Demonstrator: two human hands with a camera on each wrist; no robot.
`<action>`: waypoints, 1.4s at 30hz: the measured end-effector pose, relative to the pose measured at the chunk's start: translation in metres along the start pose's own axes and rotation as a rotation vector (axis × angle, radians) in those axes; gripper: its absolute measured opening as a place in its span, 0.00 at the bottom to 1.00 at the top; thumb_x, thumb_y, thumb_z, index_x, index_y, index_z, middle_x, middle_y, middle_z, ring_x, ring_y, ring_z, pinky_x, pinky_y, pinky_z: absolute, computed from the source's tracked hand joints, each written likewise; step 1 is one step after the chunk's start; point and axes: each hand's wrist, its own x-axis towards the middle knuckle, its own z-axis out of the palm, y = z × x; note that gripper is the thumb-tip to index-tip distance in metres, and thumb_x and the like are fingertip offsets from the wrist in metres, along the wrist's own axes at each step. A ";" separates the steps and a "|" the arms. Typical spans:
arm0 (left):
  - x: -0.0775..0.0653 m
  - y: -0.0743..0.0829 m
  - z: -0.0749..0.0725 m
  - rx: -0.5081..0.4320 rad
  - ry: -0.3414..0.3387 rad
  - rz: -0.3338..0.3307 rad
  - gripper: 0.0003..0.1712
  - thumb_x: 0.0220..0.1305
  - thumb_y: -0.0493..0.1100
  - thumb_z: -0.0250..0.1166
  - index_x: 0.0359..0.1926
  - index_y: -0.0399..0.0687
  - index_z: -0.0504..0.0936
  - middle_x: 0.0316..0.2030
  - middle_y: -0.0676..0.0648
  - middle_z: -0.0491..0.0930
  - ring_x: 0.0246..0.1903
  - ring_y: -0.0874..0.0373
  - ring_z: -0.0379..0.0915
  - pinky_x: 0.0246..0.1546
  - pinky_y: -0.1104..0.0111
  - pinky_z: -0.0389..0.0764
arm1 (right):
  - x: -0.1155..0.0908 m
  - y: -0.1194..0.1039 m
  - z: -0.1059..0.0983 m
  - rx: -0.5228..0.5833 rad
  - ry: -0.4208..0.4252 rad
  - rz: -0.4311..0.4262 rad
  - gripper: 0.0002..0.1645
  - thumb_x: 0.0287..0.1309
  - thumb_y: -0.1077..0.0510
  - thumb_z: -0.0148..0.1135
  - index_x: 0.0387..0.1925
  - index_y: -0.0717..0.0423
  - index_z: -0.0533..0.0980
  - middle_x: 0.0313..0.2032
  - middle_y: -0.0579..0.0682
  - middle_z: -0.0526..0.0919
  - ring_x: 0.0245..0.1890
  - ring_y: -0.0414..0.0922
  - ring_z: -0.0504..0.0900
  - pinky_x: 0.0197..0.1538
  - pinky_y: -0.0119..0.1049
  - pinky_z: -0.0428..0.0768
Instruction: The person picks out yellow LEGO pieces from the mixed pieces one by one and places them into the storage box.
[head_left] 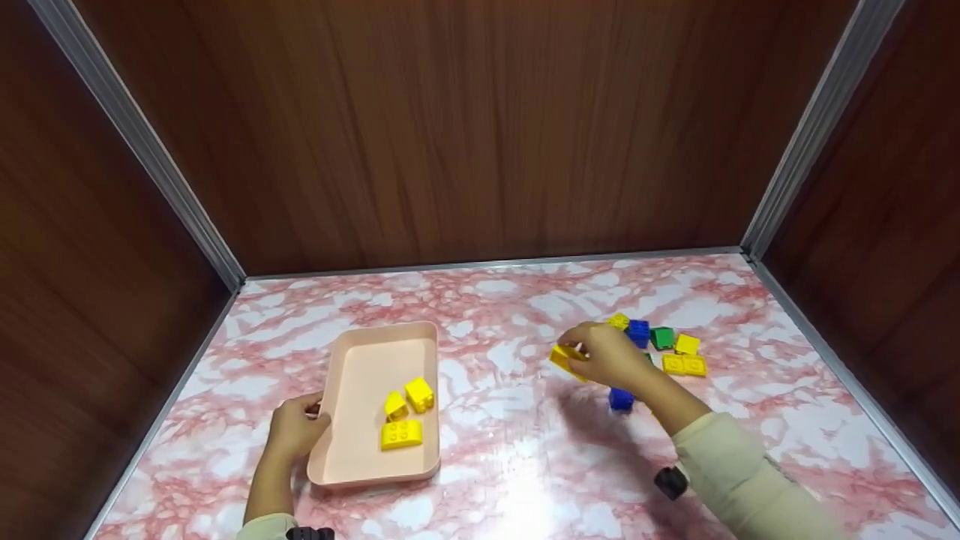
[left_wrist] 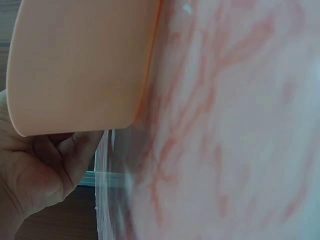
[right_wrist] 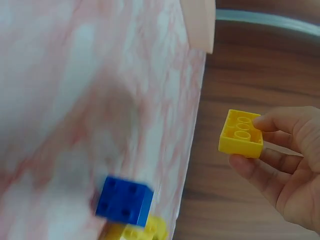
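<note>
My held brick (right_wrist: 241,134) was yellow, my tray (head_left: 360,375) peach, the tabletop (head_left: 495,420) marbled pink-red and white, the back panel (head_left: 480,135) brown wood-grained, my right sleeve (head_left: 731,461) pale cream.

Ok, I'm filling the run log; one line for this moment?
left hand: holds pink tray | right hand: pinches yellow block above table | in tray: three yellow blocks
</note>
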 end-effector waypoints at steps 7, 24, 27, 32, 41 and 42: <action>0.000 0.001 0.002 -0.001 0.013 0.007 0.24 0.55 0.29 0.58 0.54 0.26 0.78 0.35 0.36 0.84 0.37 0.44 0.82 0.33 0.60 0.84 | 0.022 -0.023 0.019 0.019 -0.025 -0.091 0.12 0.51 0.63 0.70 0.40 0.61 0.84 0.36 0.54 0.86 0.36 0.50 0.84 0.39 0.42 0.84; 0.005 0.004 0.003 0.004 0.016 0.012 0.24 0.54 0.30 0.59 0.55 0.27 0.78 0.35 0.37 0.84 0.38 0.43 0.82 0.36 0.59 0.84 | 0.061 -0.098 0.074 -0.021 -0.110 -0.284 0.09 0.53 0.60 0.70 0.36 0.59 0.85 0.32 0.49 0.86 0.28 0.41 0.79 0.32 0.29 0.78; 0.005 0.005 0.002 0.002 0.019 0.016 0.24 0.54 0.30 0.58 0.55 0.28 0.79 0.35 0.36 0.84 0.38 0.43 0.82 0.36 0.59 0.84 | 0.064 -0.110 0.083 -0.034 -0.136 -0.277 0.10 0.52 0.60 0.70 0.38 0.58 0.85 0.33 0.49 0.86 0.29 0.40 0.79 0.33 0.27 0.77; 0.004 0.003 0.002 0.013 0.014 0.012 0.24 0.55 0.30 0.58 0.55 0.28 0.79 0.36 0.36 0.84 0.39 0.43 0.82 0.36 0.59 0.84 | 0.067 -0.132 0.100 -0.037 -0.177 -0.285 0.12 0.49 0.63 0.69 0.39 0.58 0.85 0.36 0.49 0.86 0.32 0.39 0.79 0.36 0.25 0.76; -0.001 0.000 0.001 0.036 0.019 0.010 0.24 0.55 0.30 0.59 0.55 0.26 0.78 0.33 0.39 0.84 0.37 0.44 0.82 0.35 0.59 0.83 | 0.065 -0.166 0.127 -0.043 -0.284 -0.359 0.16 0.51 0.60 0.69 0.45 0.51 0.85 0.41 0.42 0.85 0.37 0.33 0.77 0.39 0.19 0.72; -0.002 0.000 0.001 0.031 0.013 0.002 0.24 0.55 0.30 0.59 0.55 0.26 0.77 0.34 0.39 0.84 0.37 0.44 0.82 0.35 0.59 0.84 | 0.064 -0.168 0.129 -0.041 -0.290 -0.368 0.16 0.52 0.60 0.68 0.45 0.52 0.85 0.41 0.42 0.85 0.37 0.33 0.76 0.38 0.19 0.72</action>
